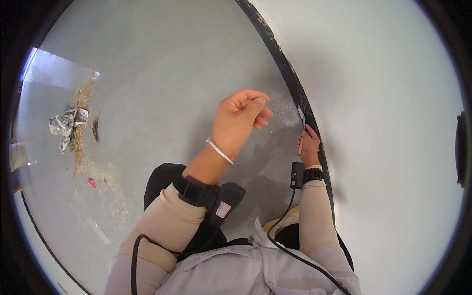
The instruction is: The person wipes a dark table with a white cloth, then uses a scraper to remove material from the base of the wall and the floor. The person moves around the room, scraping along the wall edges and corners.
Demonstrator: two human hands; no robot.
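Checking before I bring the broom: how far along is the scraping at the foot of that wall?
Done: pale dust lies on the floor beside the dark skirting strip. In hand: the right hand holds a scraper against the strip; the left hand hovers empty. Left: the strip above looks flecked; swept debris remains.

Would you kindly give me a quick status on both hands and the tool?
Right hand gripping scraper, blade at dark baseboard. Left hand raised, loosely curled, empty. Debris pile lies far left.
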